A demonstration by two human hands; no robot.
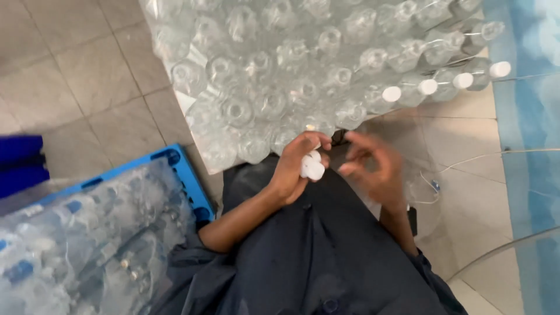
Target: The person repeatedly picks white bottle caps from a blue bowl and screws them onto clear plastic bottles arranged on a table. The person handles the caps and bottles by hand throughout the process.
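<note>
Left hand (294, 166) grip clenched on white caps (312, 166) over lap | right hand (373, 166) blurred, fingers curled, grip state unclear | bagged clear bottles (280, 76): four at right edge capped, most uncapped | blue crate (186, 175) of bagged bottles at left; nothing blocks reach

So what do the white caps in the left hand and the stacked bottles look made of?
White caps in the left hand: apparently opaque matte plastic, evenly white without glare. Bottles: clear, glossy, probably thin plastic; the floor shows through and highlights glint on them, though glass can't be excluded.
</note>
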